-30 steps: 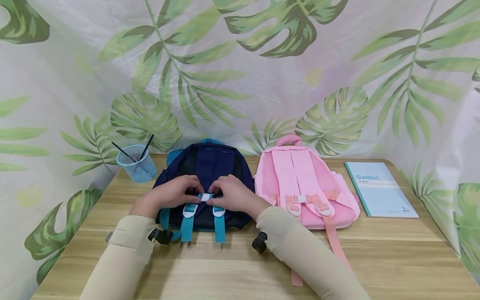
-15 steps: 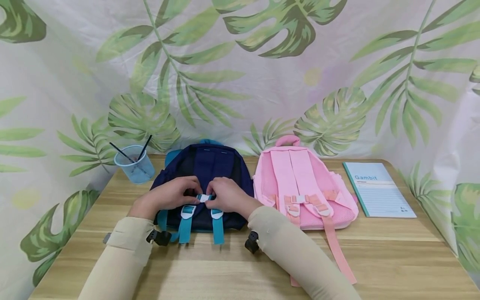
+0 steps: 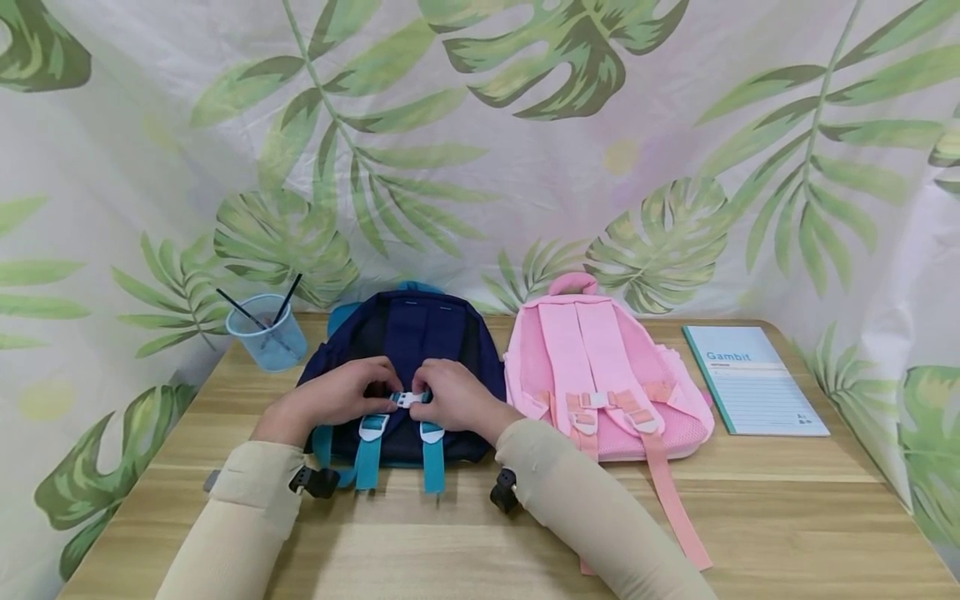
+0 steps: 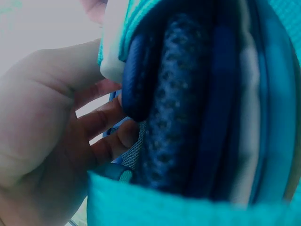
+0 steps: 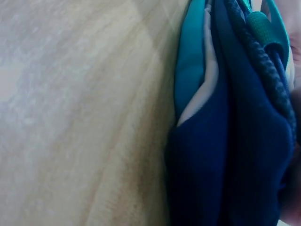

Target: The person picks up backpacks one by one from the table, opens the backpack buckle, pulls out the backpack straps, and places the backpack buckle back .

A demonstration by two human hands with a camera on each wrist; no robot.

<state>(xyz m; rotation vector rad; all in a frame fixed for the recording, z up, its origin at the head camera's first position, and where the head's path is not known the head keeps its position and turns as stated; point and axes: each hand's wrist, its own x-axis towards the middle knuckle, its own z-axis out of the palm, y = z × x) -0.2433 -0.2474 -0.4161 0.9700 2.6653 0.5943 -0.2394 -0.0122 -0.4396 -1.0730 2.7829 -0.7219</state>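
A navy backpack lies on the table with its strap side up. Near its lower middle, a white side-release buckle joins short teal webbing between the shoulder straps. My left hand pinches the buckle's left end between thumb and fingers. From the other side, my right hand pinches its right end. Small dark gaps show in the left part of the buckle. Below the hands, teal straps hang from white adjusters. In the left wrist view, my left fingers lie close against the backpack's navy padding.
A pink backpack lies right beside the navy one, its long strap trailing toward the front. At the back left stands a blue mesh cup with two dark sticks. A notebook lies at right on the wooden table.
Both hands stay at the buckle with little movement. Dark gaps now show in its left part, where it looked plain white before. The head view has shifted slightly.
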